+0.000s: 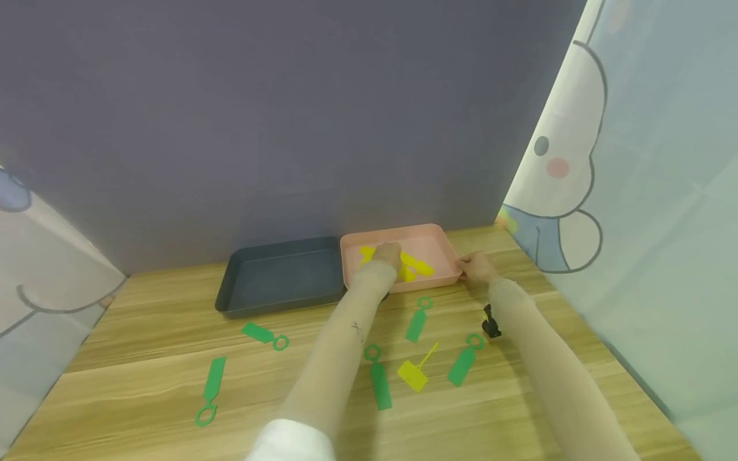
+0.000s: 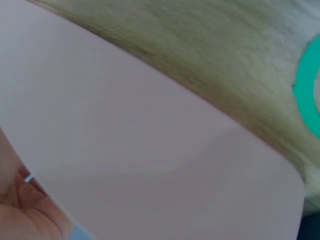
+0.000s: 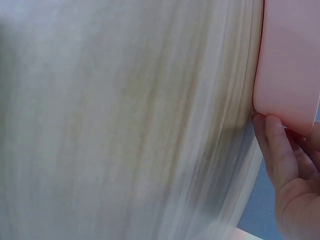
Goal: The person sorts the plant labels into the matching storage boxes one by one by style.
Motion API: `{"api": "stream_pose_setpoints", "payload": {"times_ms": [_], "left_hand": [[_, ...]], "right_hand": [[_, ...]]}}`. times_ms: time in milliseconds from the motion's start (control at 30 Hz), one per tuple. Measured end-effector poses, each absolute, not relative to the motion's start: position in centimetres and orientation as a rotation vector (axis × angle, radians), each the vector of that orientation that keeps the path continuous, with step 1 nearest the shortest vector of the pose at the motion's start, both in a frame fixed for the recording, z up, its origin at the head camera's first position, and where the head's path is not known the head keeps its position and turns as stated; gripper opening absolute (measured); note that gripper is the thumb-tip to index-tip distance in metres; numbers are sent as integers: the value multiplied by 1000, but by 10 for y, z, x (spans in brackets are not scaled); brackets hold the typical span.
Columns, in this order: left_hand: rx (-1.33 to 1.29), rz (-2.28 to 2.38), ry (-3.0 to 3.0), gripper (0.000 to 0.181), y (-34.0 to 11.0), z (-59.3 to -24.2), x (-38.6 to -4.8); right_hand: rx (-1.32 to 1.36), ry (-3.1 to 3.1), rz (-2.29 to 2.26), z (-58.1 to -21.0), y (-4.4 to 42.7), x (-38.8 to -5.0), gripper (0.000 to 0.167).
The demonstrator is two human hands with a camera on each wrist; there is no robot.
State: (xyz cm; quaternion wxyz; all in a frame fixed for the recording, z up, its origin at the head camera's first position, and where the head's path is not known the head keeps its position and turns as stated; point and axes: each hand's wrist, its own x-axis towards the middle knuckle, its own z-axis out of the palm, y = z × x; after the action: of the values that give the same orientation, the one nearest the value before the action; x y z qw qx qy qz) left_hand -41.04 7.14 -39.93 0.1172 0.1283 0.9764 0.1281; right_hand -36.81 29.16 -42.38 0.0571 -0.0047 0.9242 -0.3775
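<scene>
My left hand (image 1: 389, 255) is inside the pink tray (image 1: 428, 242), over several yellow tags (image 1: 416, 263). Its fingers are curled, but the tray wall and the hand itself hide the fingertips. Part of that palm (image 2: 30, 215) shows past the rim in the left wrist view. At the tray's right end, my right hand (image 1: 477, 267) holds the near corner. The right wrist view shows those fingers (image 3: 282, 150) against the outer end wall of the tray (image 3: 290, 70), near the rim and the base.
A dark, bare-bottomed tray (image 1: 282, 275) adjoins the pink one on its left. Several green ring-ended tags (image 1: 380, 387) and one yellow tag (image 1: 412, 376) with a thin stem lie on the wooden table (image 1: 144, 358). A grey wall (image 1: 259, 115) rises behind the trays.
</scene>
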Motion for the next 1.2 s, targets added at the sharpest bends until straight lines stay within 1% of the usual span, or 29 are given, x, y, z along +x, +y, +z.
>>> {"api": "stream_pose_setpoints", "payload": {"times_ms": [300,767,900,1033,1133,1200], "left_hand": [[405,365,2917,34,72,-403,-418],[418,284,2927,37,71,-404,-417],[418,292,2931,33,69,-398,-414],[454,294,2920,22,65,-389,-407],[489,370,2896,20,59,-380,-400],[519,435,2868,23,57,-375,-396]], "right_hand": [[-41,2800,-1118,-419,288,-369,34],[-39,2793,-1124,-421,287,-372,34],[-43,2795,-1136,-421,287,-371,34],[-32,2785,-1145,-421,286,-372,35],[-52,2768,-1167,-423,287,-375,36],[-63,2769,-1177,-424,289,-377,35]]}}
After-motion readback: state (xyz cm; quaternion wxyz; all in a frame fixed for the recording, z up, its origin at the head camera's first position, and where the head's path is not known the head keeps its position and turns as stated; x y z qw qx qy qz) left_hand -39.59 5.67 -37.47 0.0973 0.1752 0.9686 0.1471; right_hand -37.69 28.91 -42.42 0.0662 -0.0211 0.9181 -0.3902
